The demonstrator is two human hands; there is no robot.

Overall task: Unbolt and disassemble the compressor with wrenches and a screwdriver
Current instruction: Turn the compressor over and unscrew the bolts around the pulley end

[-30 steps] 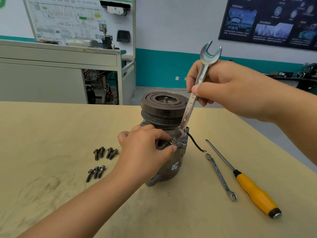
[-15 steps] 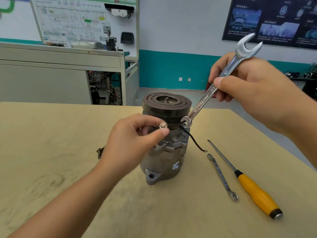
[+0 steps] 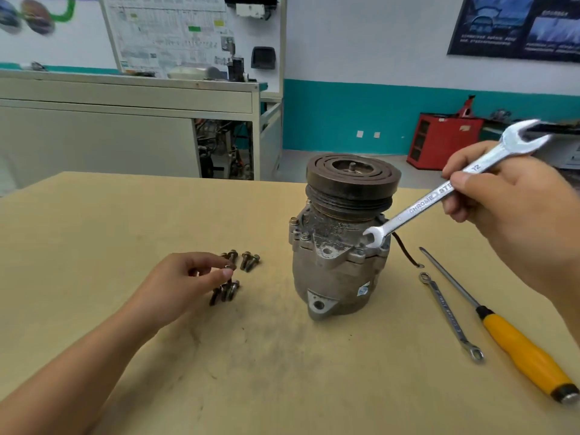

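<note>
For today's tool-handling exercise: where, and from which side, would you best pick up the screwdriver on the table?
Grip the screwdriver by its thick yellow handle, probably from above on the right: it lies flat, handle nearest you, and the slim wrench lies close on its left.

One head-worn wide-angle view looks forward and down across the tan wooden tabletop, the grey metal compressor close ahead.

Bright, even indoor light; soft faint shadows; wide-angle bending at edges; background slightly blurred, foreground sharp.
</note>
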